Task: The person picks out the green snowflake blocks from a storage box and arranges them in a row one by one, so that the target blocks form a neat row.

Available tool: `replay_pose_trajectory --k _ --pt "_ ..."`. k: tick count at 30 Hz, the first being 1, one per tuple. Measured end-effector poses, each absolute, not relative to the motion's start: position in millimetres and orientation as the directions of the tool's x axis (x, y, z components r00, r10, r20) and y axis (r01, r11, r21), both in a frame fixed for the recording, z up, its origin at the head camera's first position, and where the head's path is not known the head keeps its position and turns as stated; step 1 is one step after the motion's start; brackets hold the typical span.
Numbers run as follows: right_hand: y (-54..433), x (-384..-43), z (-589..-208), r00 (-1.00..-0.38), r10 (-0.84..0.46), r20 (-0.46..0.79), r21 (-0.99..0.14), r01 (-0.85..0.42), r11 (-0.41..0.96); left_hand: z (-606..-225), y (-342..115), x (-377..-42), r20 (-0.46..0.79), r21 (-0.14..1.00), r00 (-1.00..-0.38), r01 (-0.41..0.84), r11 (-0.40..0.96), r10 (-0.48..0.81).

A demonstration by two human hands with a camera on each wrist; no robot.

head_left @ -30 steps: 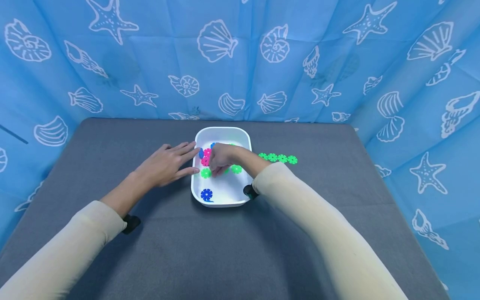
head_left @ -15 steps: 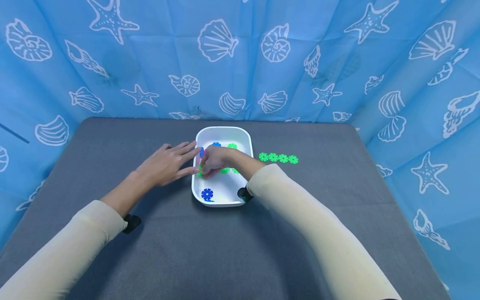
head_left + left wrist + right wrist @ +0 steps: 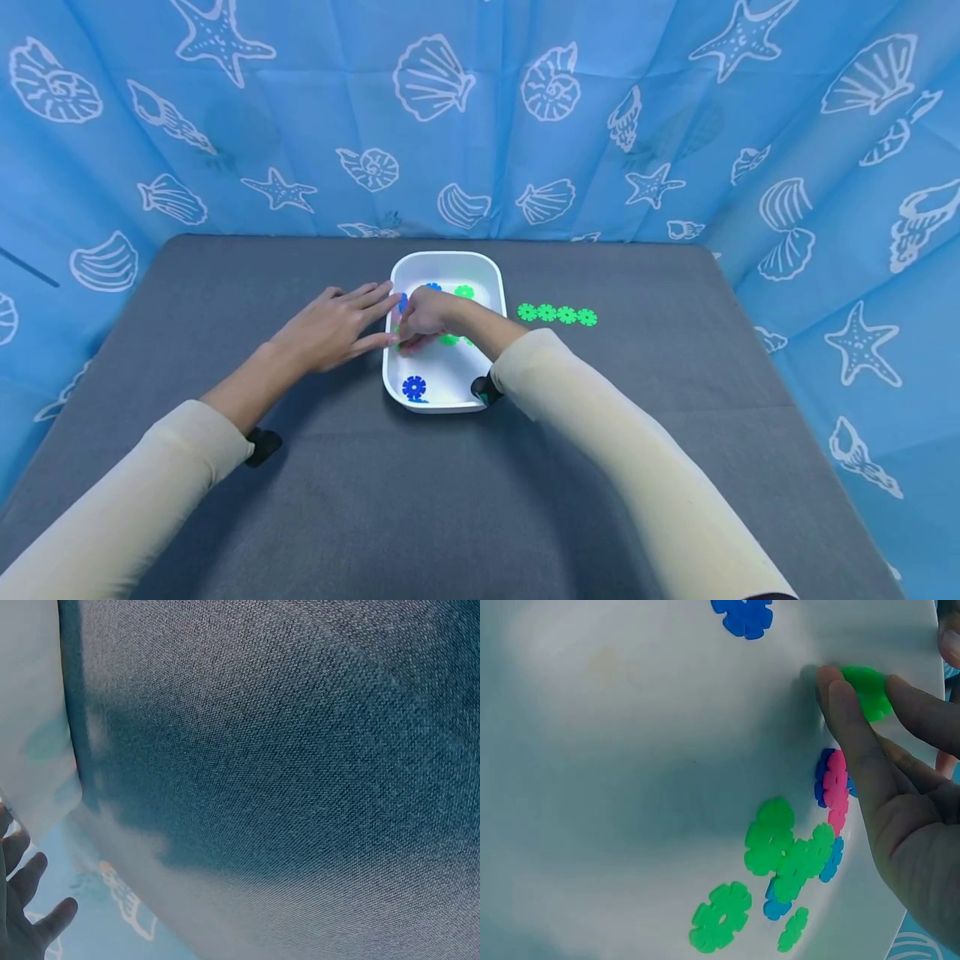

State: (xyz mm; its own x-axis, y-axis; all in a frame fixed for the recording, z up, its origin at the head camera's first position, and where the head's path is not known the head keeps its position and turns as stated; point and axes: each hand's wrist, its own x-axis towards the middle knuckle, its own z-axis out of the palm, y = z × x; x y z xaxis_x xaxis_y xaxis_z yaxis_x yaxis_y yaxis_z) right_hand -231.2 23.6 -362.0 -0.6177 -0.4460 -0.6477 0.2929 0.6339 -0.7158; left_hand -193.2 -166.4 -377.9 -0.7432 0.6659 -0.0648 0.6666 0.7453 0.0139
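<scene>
My right hand reaches into the white tray, palm inward at its left wall. In the right wrist view, its fingers and thumb pinch a green flower-shaped disc beside that wall. My left hand spreads its straight fingers at the left rim, fingertips over the edge. Around the right hand lie more notched plastic discs: a pink disc overlaps a blue one, and several green discs overlap farther along. A dark blue disc sits near the tray's front.
To the right of the tray, a straight row of green discs lies on the grey cloth. A blue curtain with white shell prints hangs behind the table and along both sides.
My right hand has shifted left inside the tray, toward its left wall, and now holds a green disc there. The left hand has stayed at the rim.
</scene>
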Motion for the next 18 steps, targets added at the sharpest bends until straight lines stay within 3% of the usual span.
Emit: replay_pose_trajectory --k 18 --pt "28.0 -231.1 -361.9 -0.693 -0.396 -0.602 -0.712 0.241 0.66 -378.5 -167.3 -193.0 -0.032 0.026 -0.742 0.67 0.742 0.67"
